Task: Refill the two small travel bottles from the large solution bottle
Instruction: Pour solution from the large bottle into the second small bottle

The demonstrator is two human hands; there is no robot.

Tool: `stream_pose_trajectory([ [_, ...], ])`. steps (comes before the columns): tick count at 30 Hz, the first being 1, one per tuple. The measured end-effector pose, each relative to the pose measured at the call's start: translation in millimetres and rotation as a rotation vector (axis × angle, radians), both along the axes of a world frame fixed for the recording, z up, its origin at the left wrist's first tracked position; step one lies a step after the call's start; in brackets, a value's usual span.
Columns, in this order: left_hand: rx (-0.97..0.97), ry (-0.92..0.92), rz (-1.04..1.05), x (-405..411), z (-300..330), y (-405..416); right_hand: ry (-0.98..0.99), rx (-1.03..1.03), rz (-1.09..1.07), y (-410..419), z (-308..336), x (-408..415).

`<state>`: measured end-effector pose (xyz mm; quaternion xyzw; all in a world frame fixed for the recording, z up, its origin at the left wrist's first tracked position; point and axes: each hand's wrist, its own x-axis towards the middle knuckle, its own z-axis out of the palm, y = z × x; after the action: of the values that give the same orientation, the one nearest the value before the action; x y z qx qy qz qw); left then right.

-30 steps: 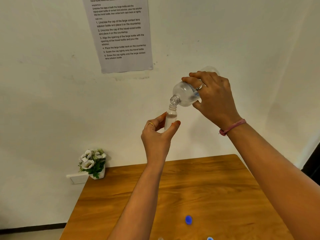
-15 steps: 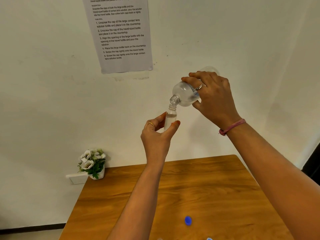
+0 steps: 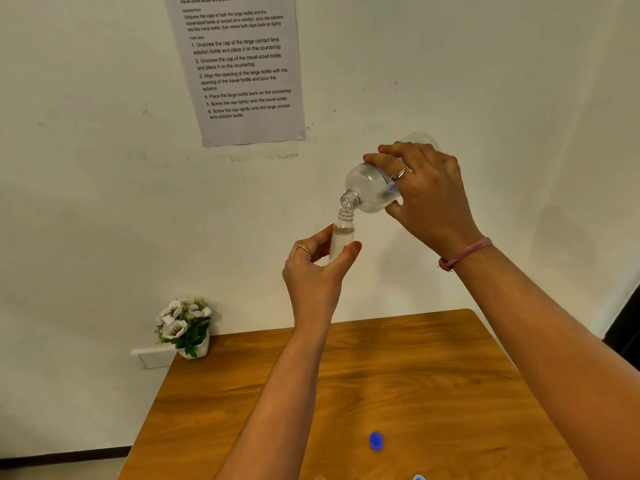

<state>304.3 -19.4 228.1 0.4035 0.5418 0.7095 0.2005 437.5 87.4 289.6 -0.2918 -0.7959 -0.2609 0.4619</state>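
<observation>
The right hand (image 3: 429, 195) grips the tilted large solution bottle (image 3: 370, 188), mouth just above the travel bottle (image 3: 341, 237) pinched in left-hand fingers (image 3: 349, 251). Misaligned necks or overfilling could spill solution onto the tabletop (image 3: 415, 375).

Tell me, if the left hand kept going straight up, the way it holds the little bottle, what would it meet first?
Most likely the large bottle: the small bottle in the left hand already has its mouth just under the large bottle's tilted neck, gripped by the right hand.

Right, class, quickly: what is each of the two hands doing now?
Left hand: holding the small travel bottle upright.
Right hand: gripping the tilted large solution bottle.
</observation>
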Motion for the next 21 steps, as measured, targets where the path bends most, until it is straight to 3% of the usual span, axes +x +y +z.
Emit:
stream_pose_trajectory([
  [21, -0.012, -0.003, -0.003, 3.5, 0.0, 0.6, 0.003, 0.009, -0.010, -0.1, -1.1, 4.0],
])
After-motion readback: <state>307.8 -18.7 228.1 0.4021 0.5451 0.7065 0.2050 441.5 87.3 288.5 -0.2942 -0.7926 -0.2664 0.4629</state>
